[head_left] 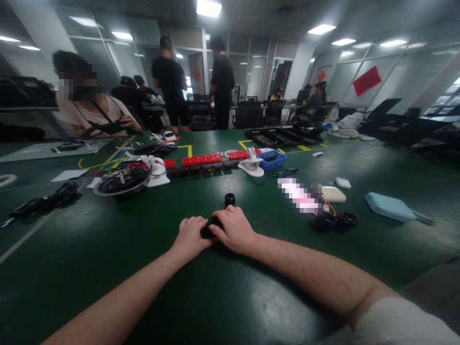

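the left hand [191,235] and the right hand [235,231] meet at the near middle of the counter [266,282]. between them is a black piece [211,227], located on the centre line, low over the green surface. the left hand is closed around the left side of the piece, knuckles up. the right hand grips the same piece from the right, fingers bent over its top and thumb pointing left. most of the piece is covered by the fingers; whether its underside touches the counter cannot be told.

a round black cup [230,198] stands just beyond the right knuckles. its lower part is hidden by the right hand; whether it is joined to the held piece cannot be told.

right side of the counter: a pair of black wheels [335,221] lies beside an orange wire [331,209]. a cream box [333,194] and a small white case [342,182] lie behind the wheels. a light blue pouch [390,207] lies farther right.

far side, middle: a row of red blocks [202,159] runs left to right. at its right end are a white stand [250,166] and a blue tray [272,165]. beyond these lies a black rack [266,138].

left side: a metal bowl [120,193] holds dark items. a white clamp [158,172] is positioned at its right edge. a black cable bundle [48,199] lies to the left of the bowl. a co-worker [102,117] is at the far left edge of the counter.
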`<state>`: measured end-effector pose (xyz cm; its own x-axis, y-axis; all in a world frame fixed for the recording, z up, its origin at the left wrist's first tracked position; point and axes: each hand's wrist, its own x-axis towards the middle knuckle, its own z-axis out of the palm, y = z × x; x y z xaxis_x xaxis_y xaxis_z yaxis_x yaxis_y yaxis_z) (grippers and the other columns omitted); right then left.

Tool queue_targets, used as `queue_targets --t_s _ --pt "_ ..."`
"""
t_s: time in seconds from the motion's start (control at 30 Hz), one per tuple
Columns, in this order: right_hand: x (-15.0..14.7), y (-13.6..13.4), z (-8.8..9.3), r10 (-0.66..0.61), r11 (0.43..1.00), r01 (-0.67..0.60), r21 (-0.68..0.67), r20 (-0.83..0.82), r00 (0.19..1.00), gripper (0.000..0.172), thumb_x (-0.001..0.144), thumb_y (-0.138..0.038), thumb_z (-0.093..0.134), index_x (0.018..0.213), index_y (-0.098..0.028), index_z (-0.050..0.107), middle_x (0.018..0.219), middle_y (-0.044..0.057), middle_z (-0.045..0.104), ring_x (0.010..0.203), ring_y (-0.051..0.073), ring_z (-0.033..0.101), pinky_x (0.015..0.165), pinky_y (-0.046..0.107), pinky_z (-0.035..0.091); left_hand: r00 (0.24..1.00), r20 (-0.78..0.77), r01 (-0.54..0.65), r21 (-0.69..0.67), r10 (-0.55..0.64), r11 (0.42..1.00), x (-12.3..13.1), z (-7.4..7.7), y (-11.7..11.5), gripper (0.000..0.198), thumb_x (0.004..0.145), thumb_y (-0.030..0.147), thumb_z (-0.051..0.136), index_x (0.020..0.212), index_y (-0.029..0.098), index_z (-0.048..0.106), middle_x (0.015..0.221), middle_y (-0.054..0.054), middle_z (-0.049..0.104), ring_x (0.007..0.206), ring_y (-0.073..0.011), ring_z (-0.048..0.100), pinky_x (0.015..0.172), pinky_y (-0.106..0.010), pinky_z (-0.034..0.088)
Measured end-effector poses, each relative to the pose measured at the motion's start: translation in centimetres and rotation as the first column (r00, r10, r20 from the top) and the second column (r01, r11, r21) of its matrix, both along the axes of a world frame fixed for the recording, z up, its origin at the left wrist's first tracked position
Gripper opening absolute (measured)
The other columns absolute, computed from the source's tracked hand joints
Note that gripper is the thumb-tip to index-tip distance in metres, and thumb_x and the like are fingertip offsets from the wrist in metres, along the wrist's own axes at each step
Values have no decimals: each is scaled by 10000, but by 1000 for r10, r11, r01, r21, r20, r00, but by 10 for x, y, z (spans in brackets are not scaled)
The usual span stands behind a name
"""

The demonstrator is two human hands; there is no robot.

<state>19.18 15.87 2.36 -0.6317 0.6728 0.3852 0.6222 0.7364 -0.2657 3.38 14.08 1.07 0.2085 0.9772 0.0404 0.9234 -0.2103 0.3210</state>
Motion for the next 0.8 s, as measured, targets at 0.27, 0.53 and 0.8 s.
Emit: queue_targets --t_s 0.27,0.53,0.8 --pt "-1 -4 3 27 1000 -27 -10 -10 1000 246 874 -343 438 968 -151 559 911 74 544 841 193 429 726 317 311 1000 1 13 -1 -13 1000 2 -2 -2 244 686 399 554 828 201 576 847 -28 595 850 -227 527 792 -371 370" --pt "-2 -5 4 88 996 -88 -20 0 996 209 826 -317 507 942 -153 566 873 59 554 826 188 431 732 315 317 1000 -3 21 -24 -22 999 5 4 -6 152 672 316 562 778 206 555 841 -25 583 839 -215 521 802 -360 372" --pt "-2 -5 6 75 997 -75 -26 1 997 292 796 -288 535 1046 -139 533 912 68 571 853 198 432 753 324 323 1000 12 23 -20 -23 1000 5 1 -5 174 665 304 570 816 219 555 866 -19 587 862 -218 515 809 -361 354"
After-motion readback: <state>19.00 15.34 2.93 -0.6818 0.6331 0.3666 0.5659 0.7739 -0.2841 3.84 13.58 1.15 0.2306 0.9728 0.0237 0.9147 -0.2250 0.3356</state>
